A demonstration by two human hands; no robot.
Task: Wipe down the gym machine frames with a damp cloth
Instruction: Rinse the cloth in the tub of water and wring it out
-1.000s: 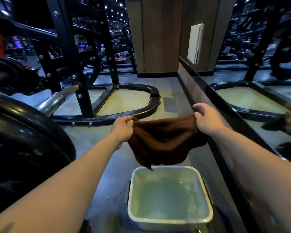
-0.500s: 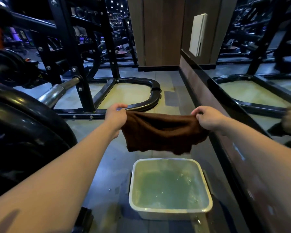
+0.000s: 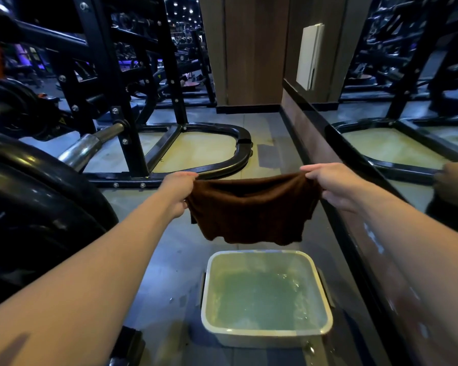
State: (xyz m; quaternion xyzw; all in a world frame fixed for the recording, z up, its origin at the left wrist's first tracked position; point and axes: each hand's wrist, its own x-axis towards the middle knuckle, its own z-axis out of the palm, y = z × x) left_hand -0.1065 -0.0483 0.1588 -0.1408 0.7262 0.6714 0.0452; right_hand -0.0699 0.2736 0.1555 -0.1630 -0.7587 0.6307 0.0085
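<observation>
I see my left hand and my right hand each with a grip pinched on a top corner of the brown cloth, which is stretched flat between them and hangs free. Directly below the two grips, apart from the cloth's lower edge, a pale square tub sits on the floor, holding greenish, cloudy water. Beyond the left grip stands the black machine frame, with its curved base rail on the floor. Right of the right grip runs a mirror wall.
</observation>
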